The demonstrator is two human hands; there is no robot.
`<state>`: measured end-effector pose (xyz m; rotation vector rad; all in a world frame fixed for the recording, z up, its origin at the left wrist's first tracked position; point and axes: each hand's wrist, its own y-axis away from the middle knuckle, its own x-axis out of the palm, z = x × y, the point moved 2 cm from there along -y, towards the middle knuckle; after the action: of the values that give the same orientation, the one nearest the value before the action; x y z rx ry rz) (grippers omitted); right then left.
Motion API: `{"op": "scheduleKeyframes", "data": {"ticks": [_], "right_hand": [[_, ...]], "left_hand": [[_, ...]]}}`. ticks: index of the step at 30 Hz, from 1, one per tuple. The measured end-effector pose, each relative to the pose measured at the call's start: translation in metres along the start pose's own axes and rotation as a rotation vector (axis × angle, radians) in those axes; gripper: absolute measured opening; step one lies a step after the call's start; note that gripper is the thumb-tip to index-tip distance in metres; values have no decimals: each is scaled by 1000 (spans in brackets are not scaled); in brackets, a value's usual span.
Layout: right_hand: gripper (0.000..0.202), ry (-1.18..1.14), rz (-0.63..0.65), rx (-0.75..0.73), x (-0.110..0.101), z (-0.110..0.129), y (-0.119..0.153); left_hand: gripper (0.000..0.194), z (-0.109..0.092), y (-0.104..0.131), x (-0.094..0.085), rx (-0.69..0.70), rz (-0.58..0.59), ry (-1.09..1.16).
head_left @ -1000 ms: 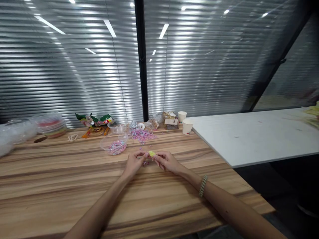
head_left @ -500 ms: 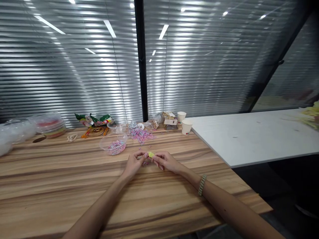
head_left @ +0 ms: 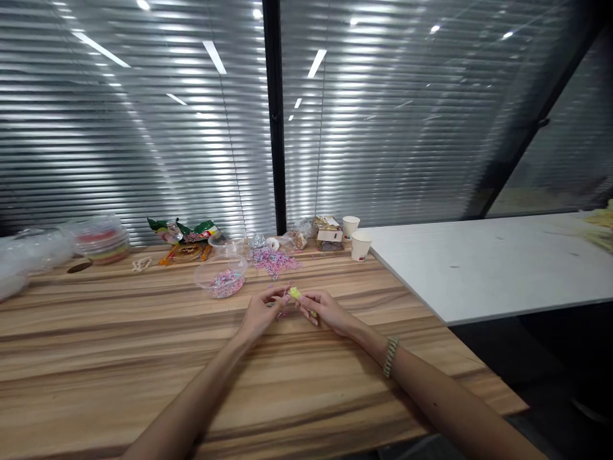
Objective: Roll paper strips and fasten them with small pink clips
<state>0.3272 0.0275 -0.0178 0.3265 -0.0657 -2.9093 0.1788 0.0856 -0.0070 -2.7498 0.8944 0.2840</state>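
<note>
- Because the yellow piece [head_left: 294,292] is so small, fingertips rather than palms seem the sensible way to hold it; it sits between the two hands, just above the wooden table [head_left: 287,396], nearer the far edge than the near one.
- The right hand [head_left: 330,310] grips it between closed thumb and forefinger, with more yellow showing under the curled fingers.
- The left hand [head_left: 261,311] has thumb and forefinger pinched together, apparently on a thin pink strand [head_left: 288,288] — whether they also press the yellow piece is too small to tell.
- Toward the far edge, the clear bowl [head_left: 200,281] probably keeps its pink and blue bits [head_left: 227,282] from scattering; a loose heap [head_left: 272,260] lies just beside it, within easy reach.
- Two paper cups [head_left: 351,223] [head_left: 361,246] stand upright near the far right corner, by packaged items [head_left: 328,233]; a green packet [head_left: 204,229] and stacked tubs [head_left: 100,243] line the far edge farther left.
- The wood is pale with brown streaks — a white table [head_left: 479,268] adjoins its right edge.
- Slatted blinds [head_left: 407,140] and a dark window post [head_left: 276,128] rise behind, reflecting ceiling lights.
</note>
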Motion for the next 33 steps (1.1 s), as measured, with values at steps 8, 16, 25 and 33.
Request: {"op": "scheduleKeyframes", "data": {"ticks": [8, 16, 25, 33], "right_hand": [[63, 95, 56, 52, 3, -2, 2], [58, 391, -65, -146, 1, 12, 7], [50, 475, -263, -221, 2, 6, 6], [52, 381, -448, -196, -2, 10, 8]], "left_hand": [[43, -12, 5, 2, 117, 8, -106], [43, -7, 5, 7, 88, 55, -74], [36, -9, 2, 4, 127, -4, -217], [33, -22, 5, 7, 133, 6, -337]]}}
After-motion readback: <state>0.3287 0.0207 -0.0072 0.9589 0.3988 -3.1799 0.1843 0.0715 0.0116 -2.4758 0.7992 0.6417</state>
